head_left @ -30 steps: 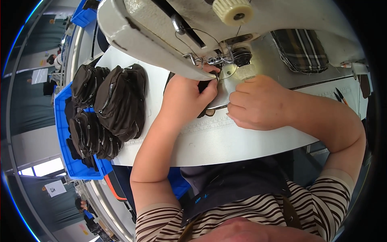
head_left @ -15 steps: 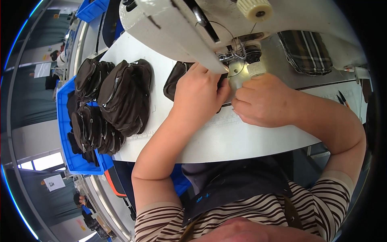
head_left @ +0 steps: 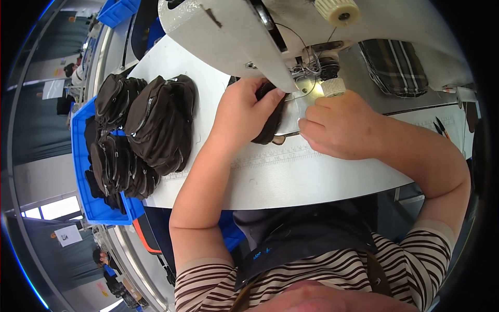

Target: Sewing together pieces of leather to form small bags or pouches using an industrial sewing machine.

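Note:
My left hand (head_left: 240, 112) grips a dark brown fabric pouch (head_left: 271, 124) beside the needle area of a white sewing machine (head_left: 228, 39). Its thumb lies on top of the cloth, and a dark zip edge shows near the fingertips. Part of the pouch is hidden under the hand. Right of the presser foot, my right hand (head_left: 343, 127) is closed, its fingers curled over the metal bed plate (head_left: 295, 112); whatever they may pinch is hidden. A ribbed cream knob (head_left: 332, 87) stands just above that hand.
Several brown zipped pouches (head_left: 161, 125) are heaped on the table's left, partly in a blue bin (head_left: 99, 216). Folded plaid fabric (head_left: 395, 67) lies behind the right hand. Dark-tipped snips or pens (head_left: 442, 128) rest at the right edge. A printed ruler strip (head_left: 280, 156) runs along the table.
My left hand has shifted slightly left and its thumb has turned over the pouch, which has moved left away from the needle. The right hand has barely moved.

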